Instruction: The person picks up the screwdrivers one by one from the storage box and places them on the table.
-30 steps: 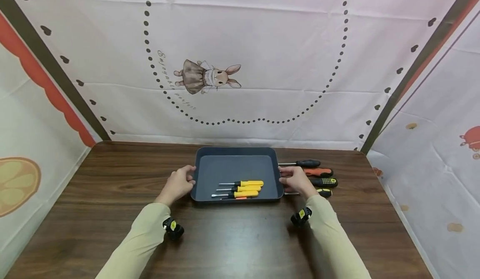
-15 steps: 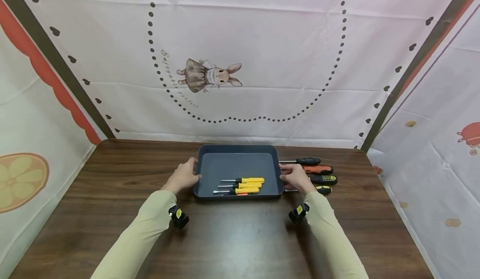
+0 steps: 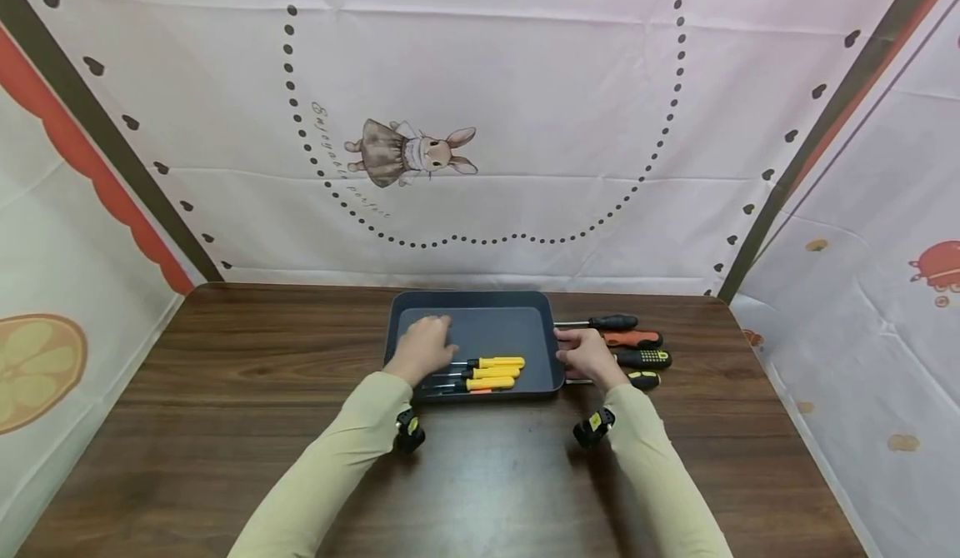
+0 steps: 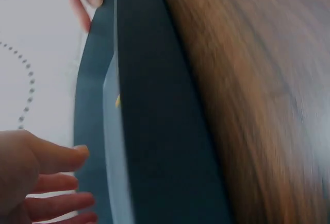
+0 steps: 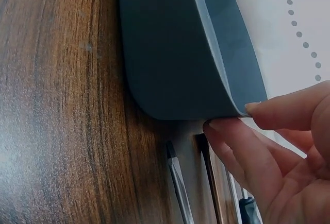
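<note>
A dark grey tray (image 3: 487, 322) lies on the table with several yellow-handled screwdrivers (image 3: 491, 384) in its front part. My left hand (image 3: 422, 347) is over the tray's left part, beside the screwdriver shafts; in the left wrist view its fingers (image 4: 59, 201) are apart and hold nothing. At the tray's right wall, my right hand (image 3: 588, 356) pinches the rim, thumb inside and fingers outside, as the right wrist view shows at the tray's corner (image 5: 170, 80). Part of the tray's left wall is hidden behind my left hand and sleeve.
Right of the tray, beside and partly under my right hand, lie several larger screwdrivers, with a black handle (image 3: 615, 322), an orange one (image 3: 633, 340) and black-yellow ones (image 3: 645, 359). The wooden table (image 3: 262, 333) ends at a white printed cloth (image 3: 555, 125) behind.
My left hand has left the tray's left rim and moved right, over the tray's inside. The right hand stays at the right rim.
</note>
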Motion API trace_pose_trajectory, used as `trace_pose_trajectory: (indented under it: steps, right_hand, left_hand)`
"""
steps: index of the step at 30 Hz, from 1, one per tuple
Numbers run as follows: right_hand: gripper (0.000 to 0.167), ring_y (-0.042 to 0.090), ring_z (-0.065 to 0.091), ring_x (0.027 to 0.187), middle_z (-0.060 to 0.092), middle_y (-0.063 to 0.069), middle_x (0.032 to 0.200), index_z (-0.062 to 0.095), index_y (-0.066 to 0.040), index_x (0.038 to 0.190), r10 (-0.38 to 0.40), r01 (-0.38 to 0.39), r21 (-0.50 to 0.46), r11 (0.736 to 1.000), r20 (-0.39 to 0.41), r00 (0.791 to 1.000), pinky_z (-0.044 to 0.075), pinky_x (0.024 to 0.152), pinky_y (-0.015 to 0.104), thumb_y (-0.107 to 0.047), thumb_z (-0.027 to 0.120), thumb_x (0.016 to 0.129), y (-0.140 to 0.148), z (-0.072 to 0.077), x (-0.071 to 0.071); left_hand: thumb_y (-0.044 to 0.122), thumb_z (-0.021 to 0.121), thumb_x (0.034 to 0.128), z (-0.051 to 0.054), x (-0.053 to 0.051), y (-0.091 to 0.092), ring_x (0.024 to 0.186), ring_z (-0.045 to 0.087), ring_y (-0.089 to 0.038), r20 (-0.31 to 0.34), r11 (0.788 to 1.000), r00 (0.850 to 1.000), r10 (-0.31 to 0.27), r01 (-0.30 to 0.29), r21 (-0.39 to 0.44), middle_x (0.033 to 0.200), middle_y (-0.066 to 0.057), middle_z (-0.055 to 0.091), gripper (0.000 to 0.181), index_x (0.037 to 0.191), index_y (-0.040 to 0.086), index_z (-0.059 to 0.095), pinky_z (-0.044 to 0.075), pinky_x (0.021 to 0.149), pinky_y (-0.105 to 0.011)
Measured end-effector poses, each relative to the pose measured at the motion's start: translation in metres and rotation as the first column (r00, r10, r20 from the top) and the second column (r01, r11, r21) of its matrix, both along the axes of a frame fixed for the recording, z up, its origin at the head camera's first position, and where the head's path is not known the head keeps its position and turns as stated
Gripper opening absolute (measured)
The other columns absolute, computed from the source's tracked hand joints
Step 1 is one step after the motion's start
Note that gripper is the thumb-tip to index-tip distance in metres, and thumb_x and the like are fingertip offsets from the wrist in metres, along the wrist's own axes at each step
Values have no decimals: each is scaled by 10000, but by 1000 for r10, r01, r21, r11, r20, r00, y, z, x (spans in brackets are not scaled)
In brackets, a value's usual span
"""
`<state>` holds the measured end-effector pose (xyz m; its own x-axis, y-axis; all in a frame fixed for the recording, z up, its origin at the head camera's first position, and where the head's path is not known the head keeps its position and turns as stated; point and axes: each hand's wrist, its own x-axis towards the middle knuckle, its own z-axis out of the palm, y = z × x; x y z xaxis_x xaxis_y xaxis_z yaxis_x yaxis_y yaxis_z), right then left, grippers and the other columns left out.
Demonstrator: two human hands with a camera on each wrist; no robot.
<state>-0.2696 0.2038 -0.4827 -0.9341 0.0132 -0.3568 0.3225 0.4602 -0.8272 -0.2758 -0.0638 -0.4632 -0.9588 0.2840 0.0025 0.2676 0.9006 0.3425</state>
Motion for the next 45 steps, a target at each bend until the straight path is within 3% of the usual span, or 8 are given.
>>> trace_pose_trajectory:
  steps: [8,14,25,32,37,45]
  right_hand:
    - [462,245,640,838,599,212,1095,501,-73,1297,13,-13,-5,1000,-5,1000,529,637,372,23,564,849,-3,-1,1]
    - [465,257,621,901,592,202,1101,499,-83,1300,16,-16,8,1000,0,1000,529,644,372,19,566,851,-1,0,0]
    - [475,271,619,920,587,209,1120,484,-89,1313,16,-16,-19,1000,16,1000,528,657,381,23,556,857,0,0,-1]
    - [469,246,623,884,583,196,1106,491,-98,1309,13,-13,3,1000,19,1000,530,638,364,16,559,858,2,-1,-1]
    - [474,249,631,876,585,208,1115,491,-91,1307,6,-6,-9,1000,17,1000,531,626,363,26,560,854,1,0,0]
    - [477,228,626,861,573,206,1124,479,-105,1318,7,-6,-24,1000,22,1000,529,648,376,19,549,863,1,2,1]
  left_hand:
    - [220,674,815,-10,-2,29,963,554,-282,99,995,991,-91,86,53,1058,-142,583,399,1141,0,605,469,807,-396]
    - [169,649,836,-18,-5,39,912,552,-245,146,979,970,-196,186,81,1017,-128,592,283,1067,6,647,465,772,-367]
    - [81,593,865,-30,-7,47,797,603,-196,174,969,961,-215,188,159,936,-102,662,155,956,16,700,492,690,-314]
    - [79,589,868,-30,-7,50,758,583,-173,195,973,959,-205,178,149,918,-84,647,146,963,25,686,485,673,-303]
    - [76,585,870,-26,-5,49,756,568,-165,175,971,960,-220,198,135,910,-76,638,146,980,34,671,479,677,-303]
    - [116,599,866,-16,-4,38,797,595,-153,62,970,974,-220,211,120,948,-42,661,170,1000,80,698,488,695,-295]
